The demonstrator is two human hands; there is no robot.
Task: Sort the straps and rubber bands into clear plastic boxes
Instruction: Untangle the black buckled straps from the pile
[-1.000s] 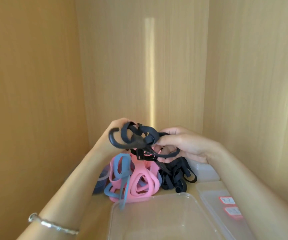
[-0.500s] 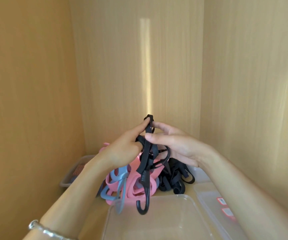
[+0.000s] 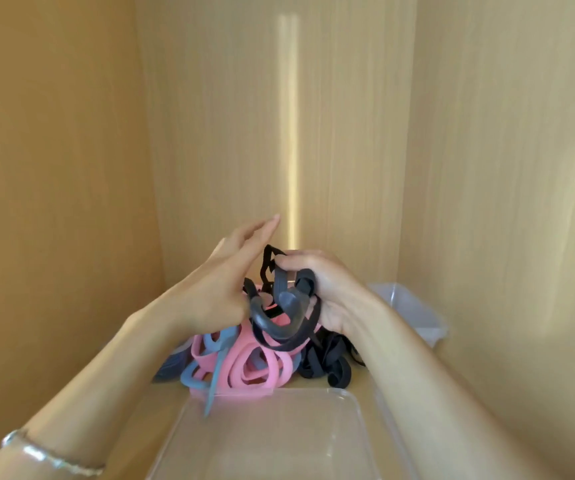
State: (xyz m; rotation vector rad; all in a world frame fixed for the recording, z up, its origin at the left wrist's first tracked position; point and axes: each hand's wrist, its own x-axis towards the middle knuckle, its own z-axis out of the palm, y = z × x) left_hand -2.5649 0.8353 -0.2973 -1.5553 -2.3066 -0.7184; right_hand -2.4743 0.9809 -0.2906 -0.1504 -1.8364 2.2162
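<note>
Head view: black strap (image 3: 281, 318) is gripped by right hand (image 3: 329, 294), touched by straight-fingered left hand (image 3: 222, 284), above pile (image 3: 244, 370); nothing is seen filed in box (image 3: 279, 441), so sorting is judged barely begun.

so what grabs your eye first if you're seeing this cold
The two hands meeting mid-frame: the right hand grips a tangle of dark straps, while the left hand sits beside it with fingers straight. Under them lies a bright heap of pink and blue bands, with a clear plastic box nearest the camera.
</note>
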